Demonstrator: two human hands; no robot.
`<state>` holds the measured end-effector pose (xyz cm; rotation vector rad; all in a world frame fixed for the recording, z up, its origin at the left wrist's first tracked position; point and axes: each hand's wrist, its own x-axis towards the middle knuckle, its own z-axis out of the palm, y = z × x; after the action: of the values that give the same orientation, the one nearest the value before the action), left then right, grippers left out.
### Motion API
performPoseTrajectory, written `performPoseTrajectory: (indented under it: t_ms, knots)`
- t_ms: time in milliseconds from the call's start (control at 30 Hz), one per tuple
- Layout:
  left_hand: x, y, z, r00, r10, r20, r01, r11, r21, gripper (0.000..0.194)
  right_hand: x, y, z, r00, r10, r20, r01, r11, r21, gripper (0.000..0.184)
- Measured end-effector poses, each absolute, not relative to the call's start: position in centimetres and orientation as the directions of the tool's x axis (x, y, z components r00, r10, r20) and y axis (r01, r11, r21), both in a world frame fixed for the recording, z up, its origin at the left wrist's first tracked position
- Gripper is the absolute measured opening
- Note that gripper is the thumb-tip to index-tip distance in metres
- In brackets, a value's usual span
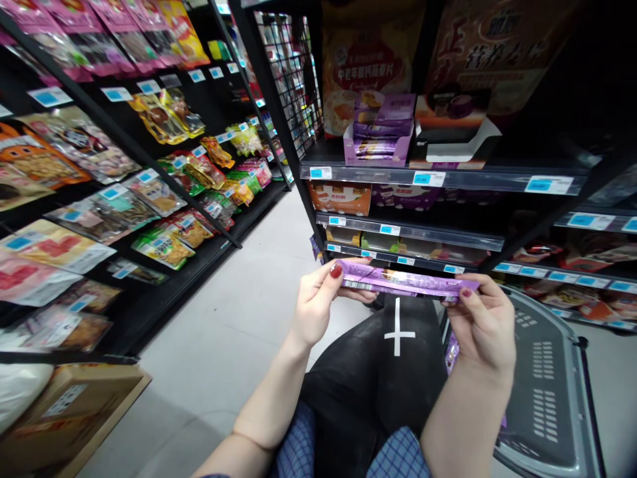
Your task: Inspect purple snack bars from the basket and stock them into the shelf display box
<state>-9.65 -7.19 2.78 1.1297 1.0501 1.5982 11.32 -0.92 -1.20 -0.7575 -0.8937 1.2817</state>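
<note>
A long, thin purple stick packet (pixel 398 281) stretches level between my two hands, above my dark trousers. My left hand (pixel 321 292) pinches its left end with the thumb on top and fingers beneath. At the other end, my right hand (pixel 485 315) grips the tip between thumb and fingers. Some print and a barcode show on the packet's face. In front, an open purple display box (pixel 379 154) on the shelf holds similar purple packets. Beside it sits a dark box with a white cut-out front (pixel 450 149).
A grey plastic basket (pixel 545 372) stands on the floor to my right. Shelves (pixel 442 178) with price tags rise ahead. On the left, a rack carries bagged snacks (pixel 44 159), with a cardboard box (pixel 74 411) below. Pale floor (pixel 249 279) runs between them.
</note>
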Motion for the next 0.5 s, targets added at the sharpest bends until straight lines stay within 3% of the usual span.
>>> performPoseTrajectory:
  t_ms: [500]
  knots:
    - [-9.68, -6.90, 2.62, -0.148, 0.964, 0.220, -0.214, -0.248, 0.945, 0.039, 11.54, -1.11, -0.92, 0.061, 0.993, 0.100, -0.469, 0.117, -0.875, 0.017]
